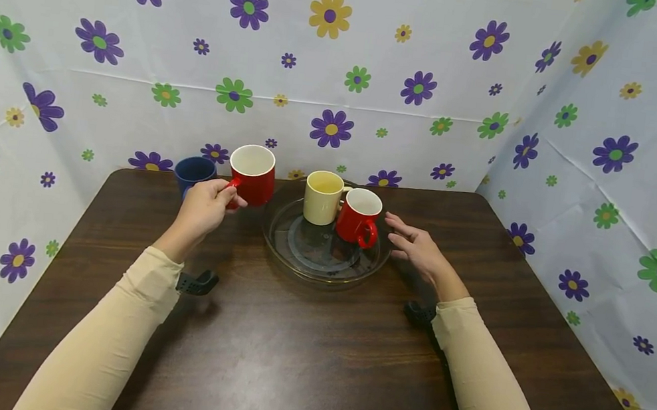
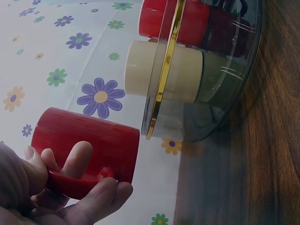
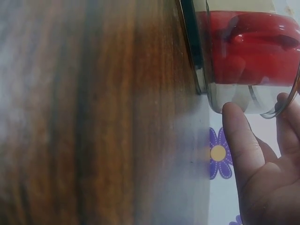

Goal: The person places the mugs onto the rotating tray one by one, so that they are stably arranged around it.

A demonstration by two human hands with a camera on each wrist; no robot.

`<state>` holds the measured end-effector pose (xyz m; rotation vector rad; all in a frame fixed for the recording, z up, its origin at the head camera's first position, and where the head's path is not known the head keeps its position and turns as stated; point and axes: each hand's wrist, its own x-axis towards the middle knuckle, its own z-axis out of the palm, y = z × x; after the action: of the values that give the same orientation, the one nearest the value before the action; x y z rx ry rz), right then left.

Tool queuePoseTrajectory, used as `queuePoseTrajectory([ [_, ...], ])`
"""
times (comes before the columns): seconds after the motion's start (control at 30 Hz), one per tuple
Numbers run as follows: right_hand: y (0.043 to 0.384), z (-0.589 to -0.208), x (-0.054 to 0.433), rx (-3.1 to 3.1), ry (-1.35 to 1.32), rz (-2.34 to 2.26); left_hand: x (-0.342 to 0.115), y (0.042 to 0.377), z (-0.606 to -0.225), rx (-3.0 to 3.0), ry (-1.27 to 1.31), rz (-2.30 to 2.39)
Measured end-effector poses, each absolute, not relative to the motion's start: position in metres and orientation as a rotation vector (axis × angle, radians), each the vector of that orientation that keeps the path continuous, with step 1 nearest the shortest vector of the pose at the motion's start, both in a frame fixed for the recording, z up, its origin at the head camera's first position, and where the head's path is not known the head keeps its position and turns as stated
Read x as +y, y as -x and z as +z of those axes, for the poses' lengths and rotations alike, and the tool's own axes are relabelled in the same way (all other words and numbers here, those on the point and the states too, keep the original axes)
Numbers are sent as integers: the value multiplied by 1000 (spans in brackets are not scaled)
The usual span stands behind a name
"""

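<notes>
My left hand [image 1: 203,208] holds a red mug [image 1: 258,187] with a white inside by its handle, just left of a round clear glass dish [image 1: 297,270] with a gold rim. The left wrist view shows the fingers through and around the handle of that red mug [image 2: 89,140]. In the dish stand a pale yellow mug [image 1: 320,204] and a second red mug [image 1: 355,224], side by side. My right hand [image 1: 420,249] is at the dish's right side. Its thumb and fingers [image 3: 241,136] are extended beside the glass wall, with nothing gripped.
A dark blue mug [image 1: 194,169] stands at the back left, partly hidden behind my left hand. The dark wooden table [image 1: 300,362] reaches back to a flower-printed cloth [image 1: 343,66], which also hangs along the right side.
</notes>
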<state>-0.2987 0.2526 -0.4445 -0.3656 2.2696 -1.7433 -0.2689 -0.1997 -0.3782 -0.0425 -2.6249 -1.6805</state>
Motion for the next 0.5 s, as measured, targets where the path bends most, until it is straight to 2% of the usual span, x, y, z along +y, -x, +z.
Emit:
queuePoseTrajectory([
  [0.5,299,-444,251,2273,355,-1739,-202,264,-376,-2690,190,-1635],
])
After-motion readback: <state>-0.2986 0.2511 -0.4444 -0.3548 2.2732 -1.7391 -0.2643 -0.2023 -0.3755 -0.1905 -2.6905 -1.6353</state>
